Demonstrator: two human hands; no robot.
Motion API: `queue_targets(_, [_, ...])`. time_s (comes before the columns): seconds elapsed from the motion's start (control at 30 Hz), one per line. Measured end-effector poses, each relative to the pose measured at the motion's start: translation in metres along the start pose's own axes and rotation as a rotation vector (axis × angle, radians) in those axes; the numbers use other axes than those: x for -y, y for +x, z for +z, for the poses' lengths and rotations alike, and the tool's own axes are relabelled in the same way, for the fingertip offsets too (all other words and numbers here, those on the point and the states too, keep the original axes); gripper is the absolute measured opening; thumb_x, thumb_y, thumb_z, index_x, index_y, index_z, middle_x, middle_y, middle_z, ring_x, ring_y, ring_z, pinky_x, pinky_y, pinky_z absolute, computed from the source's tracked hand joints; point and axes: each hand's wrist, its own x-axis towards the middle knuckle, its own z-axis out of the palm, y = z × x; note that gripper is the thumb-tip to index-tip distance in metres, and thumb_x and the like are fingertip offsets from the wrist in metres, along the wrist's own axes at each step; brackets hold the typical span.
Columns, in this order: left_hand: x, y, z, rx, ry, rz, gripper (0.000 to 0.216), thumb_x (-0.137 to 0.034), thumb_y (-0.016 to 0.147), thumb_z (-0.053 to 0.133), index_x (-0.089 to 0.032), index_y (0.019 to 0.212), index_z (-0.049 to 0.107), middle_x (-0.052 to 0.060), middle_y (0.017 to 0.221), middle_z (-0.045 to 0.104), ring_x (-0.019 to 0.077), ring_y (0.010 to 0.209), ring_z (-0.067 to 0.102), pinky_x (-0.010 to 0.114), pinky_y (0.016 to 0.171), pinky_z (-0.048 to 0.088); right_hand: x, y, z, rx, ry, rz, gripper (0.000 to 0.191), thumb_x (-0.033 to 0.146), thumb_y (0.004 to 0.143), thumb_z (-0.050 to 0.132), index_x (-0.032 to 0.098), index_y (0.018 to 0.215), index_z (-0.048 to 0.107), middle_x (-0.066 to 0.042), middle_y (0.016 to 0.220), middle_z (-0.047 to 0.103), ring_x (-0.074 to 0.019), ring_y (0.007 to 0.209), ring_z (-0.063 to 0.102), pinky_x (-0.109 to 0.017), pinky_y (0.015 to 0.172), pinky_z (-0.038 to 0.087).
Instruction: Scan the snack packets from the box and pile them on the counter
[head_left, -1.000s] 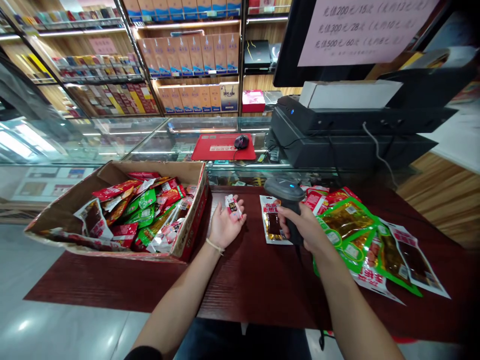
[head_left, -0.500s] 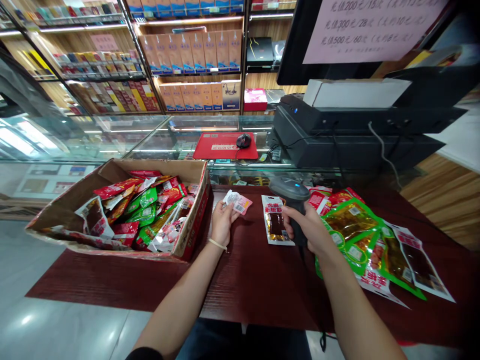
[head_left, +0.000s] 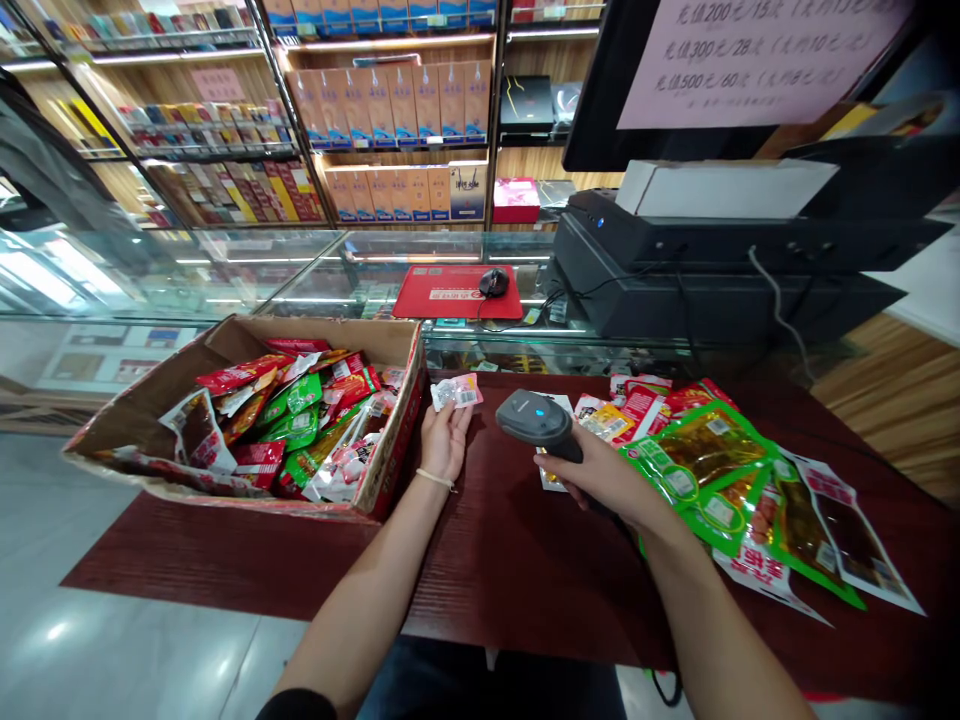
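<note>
My left hand (head_left: 444,440) holds a small pink-and-white snack packet (head_left: 457,391) by its lower edge, barcode side up, just right of the cardboard box (head_left: 225,499). In my right hand (head_left: 592,465) is a dark barcode scanner (head_left: 534,418), its head tilted left toward the packet and a blue light on top. Beneath the scanner lies a white-edged snack packet (head_left: 551,482), mostly covered by the scanner and hand. Red, green and brown snack packets (head_left: 289,400) fill the box. To the right of my right hand, more snack packets (head_left: 705,450) lie in an overlapping pile.
A dark red wooden table (head_left: 510,590) carries all this. Behind it is a glass counter with a red mouse pad (head_left: 420,292) and a black mouse (head_left: 493,282). A black cash register unit (head_left: 660,300) stands at the right under a monitor (head_left: 592,110). Shelves of boxes (head_left: 397,105) line the back.
The scanner in my right hand has moved left and turned its head toward the small packet. My left hand has lifted the packet slightly and levelled it. The view has shifted a little.
</note>
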Motion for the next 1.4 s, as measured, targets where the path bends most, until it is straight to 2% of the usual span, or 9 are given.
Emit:
queue_targets(0.13, [0.0,0.002,-0.001,-0.004,0.006,-0.019,0.023,-0.007,0.084,0.06,-0.017,0.105,0.062,0.008,0.11,0.071,0.0183,0.111,0.065,0.034,0.1,0.051,-0.001,-0.001,0.003,0.0,-0.019,-0.029,0.03,0.037,0.08,0.068,0.022,0.104,0.059,0.007,0.046,0.052,-0.0112,0.03,0.045,-0.022,0.031,0.037])
queue_targets(0.4, [0.001,-0.003,-0.001,0.065,0.091,0.019,0.02,-0.01,0.079,0.067,-0.017,0.096,0.061,0.005,0.103,0.072,0.0163,0.102,0.068,0.036,0.098,0.052,0.012,-0.004,-0.006,-0.115,0.169,-0.044,0.034,0.036,0.076,0.072,0.025,0.104,0.056,0.01,0.045,0.048,-0.0101,0.031,0.042,-0.02,0.03,0.035])
queue_targets(0.57, [0.005,-0.014,0.003,0.169,0.278,0.029,0.026,-0.019,0.073,0.076,-0.018,0.092,0.058,0.002,0.095,0.071,0.012,0.088,0.068,0.03,0.085,0.057,0.011,-0.029,-0.022,-0.314,0.299,-0.031,0.036,0.038,0.078,0.07,0.026,0.106,0.051,0.01,0.049,0.051,-0.0109,0.035,0.044,-0.022,0.034,0.039])
queue_targets(0.73, [0.022,-0.041,0.021,0.33,0.498,-0.043,0.034,-0.03,0.068,0.081,-0.017,0.089,0.057,0.0,0.087,0.066,0.011,0.078,0.065,0.023,0.069,0.057,-0.017,-0.08,-0.05,-0.545,0.347,0.009,0.034,0.041,0.077,0.071,0.025,0.1,0.053,0.01,0.045,0.049,-0.0111,0.033,0.042,-0.022,0.034,0.036])
queue_targets(0.9, [0.074,-0.077,0.072,0.564,0.691,-0.208,0.035,-0.034,0.066,0.081,-0.017,0.087,0.059,-0.001,0.081,0.064,0.0107,0.067,0.061,0.02,0.056,0.053,-0.046,-0.14,-0.091,-0.745,0.352,0.013,0.031,0.043,0.076,0.073,0.025,0.09,0.051,0.009,0.044,0.049,-0.0124,0.034,0.044,-0.024,0.033,0.037])
queue_targets(1.0, [0.125,-0.098,0.11,0.697,0.746,-0.248,0.031,-0.028,0.064,0.081,-0.018,0.084,0.06,-0.002,0.072,0.06,0.0099,0.06,0.058,0.018,0.051,0.048,-0.061,-0.174,-0.114,-0.846,0.36,0.01,0.031,0.044,0.078,0.071,0.023,0.087,0.05,0.009,0.045,0.049,-0.011,0.034,0.044,-0.022,0.034,0.037])
queue_targets(1.13, [0.199,-0.123,0.146,0.836,0.819,-0.262,0.023,-0.019,0.062,0.079,-0.019,0.078,0.062,-0.003,0.067,0.059,0.01,0.056,0.055,0.02,0.055,0.047,-0.084,-0.213,-0.133,-0.969,0.455,0.039,0.039,0.047,0.073,0.075,0.023,0.091,0.05,0.008,0.055,0.053,-0.0092,0.037,0.046,-0.02,0.033,0.038])
queue_targets(1.27, [0.257,-0.138,0.173,0.922,1.0,-0.109,0.023,-0.011,0.063,0.074,-0.022,0.08,0.065,-0.004,0.063,0.057,0.014,0.062,0.056,0.028,0.076,0.048,-0.107,-0.244,-0.141,-1.04,0.524,0.079,0.041,0.047,0.072,0.076,0.023,0.09,0.047,0.009,0.056,0.052,-0.0084,0.037,0.044,-0.02,0.031,0.038])
queue_targets(1.4, [0.286,-0.141,0.201,0.958,1.083,0.131,0.035,-0.001,0.065,0.064,-0.024,0.091,0.068,0.002,0.078,0.061,0.0229,0.088,0.06,0.036,0.097,0.04,-0.122,-0.263,-0.144,-1.075,0.571,0.091,0.039,0.045,0.074,0.075,0.022,0.09,0.048,0.008,0.056,0.05,-0.0081,0.038,0.044,-0.019,0.031,0.038])
